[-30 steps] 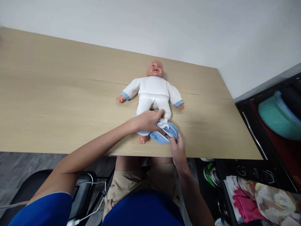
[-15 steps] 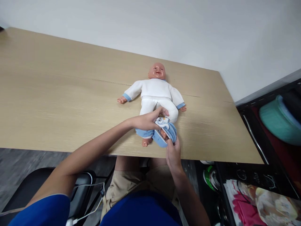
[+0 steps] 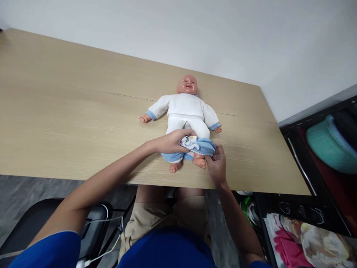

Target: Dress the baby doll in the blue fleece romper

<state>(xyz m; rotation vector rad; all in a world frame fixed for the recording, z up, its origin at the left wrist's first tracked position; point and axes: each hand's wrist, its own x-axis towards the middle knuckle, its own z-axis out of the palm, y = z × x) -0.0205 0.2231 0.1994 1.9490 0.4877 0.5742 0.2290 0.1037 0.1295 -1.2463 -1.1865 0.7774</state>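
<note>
Doll (image 3: 186, 111) flat on its back on the tabletop (image 3: 69, 111), toward the near edge and right of the middle, head pointing at the far edge, dressed in white with blue cuffs. Bunched across both its legs above the ankles: a blue garment (image 3: 205, 146) with a white printed patch at one end.

Left hand (image 3: 173, 141) clamped on that white end, fingers curled over it, resting against the doll's white trousers. Right hand (image 3: 216, 163) pinching the other end of the blue garment between thumb and fingertips, just beside a bare foot (image 3: 200, 161). Second bare foot (image 3: 174, 167) poking out below the left hand, close to the near edge.

Against half a second ago: blue garment now higher up the legs and drawn sideways into a band, instead of hanging over the foot as a loose pouch; that foot now uncovered. Right hand shifted to the right and further onto the tabletop, no longer below the garment at the near edge. Left hand hardly moved. Doll in the same spot.

Past the right edge of the tabletop: a dark shelf (image 3: 320, 156) holding a teal container (image 3: 329, 141). Below the near edge: a black chair (image 3: 95, 223) with a white cable (image 3: 111, 243) trailing over it.
</note>
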